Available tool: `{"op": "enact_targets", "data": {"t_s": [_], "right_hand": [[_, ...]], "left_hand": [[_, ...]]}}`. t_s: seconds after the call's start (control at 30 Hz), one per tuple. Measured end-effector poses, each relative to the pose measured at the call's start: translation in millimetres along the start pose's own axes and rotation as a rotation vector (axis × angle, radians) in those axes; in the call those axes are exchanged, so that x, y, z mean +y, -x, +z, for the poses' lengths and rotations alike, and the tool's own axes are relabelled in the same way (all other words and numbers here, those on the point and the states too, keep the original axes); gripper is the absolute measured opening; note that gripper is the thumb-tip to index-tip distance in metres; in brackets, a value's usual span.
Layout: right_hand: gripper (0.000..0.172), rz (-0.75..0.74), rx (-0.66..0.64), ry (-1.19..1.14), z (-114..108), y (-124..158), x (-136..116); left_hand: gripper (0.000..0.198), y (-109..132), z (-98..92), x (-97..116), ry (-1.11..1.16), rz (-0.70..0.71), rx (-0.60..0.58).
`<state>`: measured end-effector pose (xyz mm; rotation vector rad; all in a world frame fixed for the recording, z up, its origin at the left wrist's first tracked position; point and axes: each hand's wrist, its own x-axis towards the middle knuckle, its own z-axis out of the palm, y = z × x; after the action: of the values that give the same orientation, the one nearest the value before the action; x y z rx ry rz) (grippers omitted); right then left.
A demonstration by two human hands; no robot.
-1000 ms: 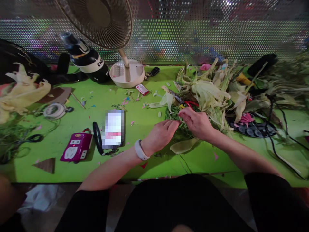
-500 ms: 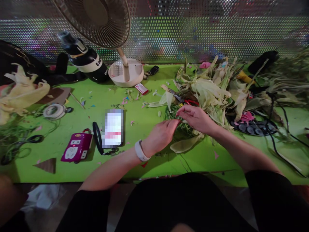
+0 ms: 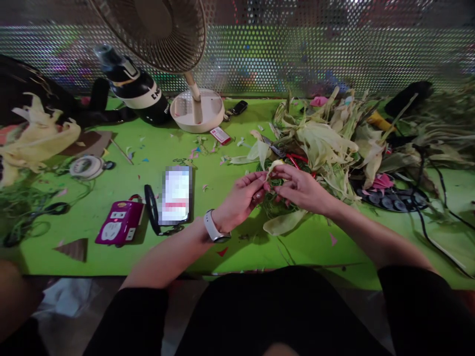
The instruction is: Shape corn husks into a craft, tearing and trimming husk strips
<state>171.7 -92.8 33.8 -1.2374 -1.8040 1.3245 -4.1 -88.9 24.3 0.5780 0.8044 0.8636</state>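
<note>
My left hand [image 3: 241, 198] and my right hand [image 3: 302, 187] meet above the green table [image 3: 230, 249], both pinching a small pale corn-husk piece [image 3: 273, 165] with green wire at it. Under them lies a bundle of green wire [image 3: 276, 200] and a loose pale husk [image 3: 284, 223]. A white watch sits on my left wrist. Red-handled pliers [image 3: 297, 159] lie just beyond my right hand, at the edge of a heap of corn husks [image 3: 326, 141].
A phone [image 3: 176, 194] on a black ring stand, a magenta power strip [image 3: 118, 229], a tape roll [image 3: 86, 167], a fan base [image 3: 196, 111] and a dark bottle [image 3: 137, 91] lie to the left. Black cables [image 3: 426, 207] and a black tray [image 3: 389, 198] lie right. Perforated metal wall behind.
Both hands lifted off the wire bundle and came together; my left hand turned palm-up, and a pale husk piece now shows between the fingertips.
</note>
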Motion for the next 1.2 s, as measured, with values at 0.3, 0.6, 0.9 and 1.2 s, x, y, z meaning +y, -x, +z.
{"op": "enact_targets", "data": {"t_s": [0.3,0.6,0.9,1.2], "right_hand": [[0.017,-0.204,0.064,0.274,6,-2,6],[0.020,-0.538,0.153,0.641,3,0,5],[0.013,-0.507,0.265,0.566,-4,-6,9],[0.013,-0.549,0.170,0.549,-7,-6,9]], "left_hand": [[0.015,-2,-0.8,-4,-0.229,0.200,0.082],[0.012,-2,-1.1,-7,-0.370,0.263,0.034],[0.021,-3,-9.3,-9,-0.506,0.251,-0.108],[0.015,-2,-15.9,-3,-0.718,0.417,-0.088]]}}
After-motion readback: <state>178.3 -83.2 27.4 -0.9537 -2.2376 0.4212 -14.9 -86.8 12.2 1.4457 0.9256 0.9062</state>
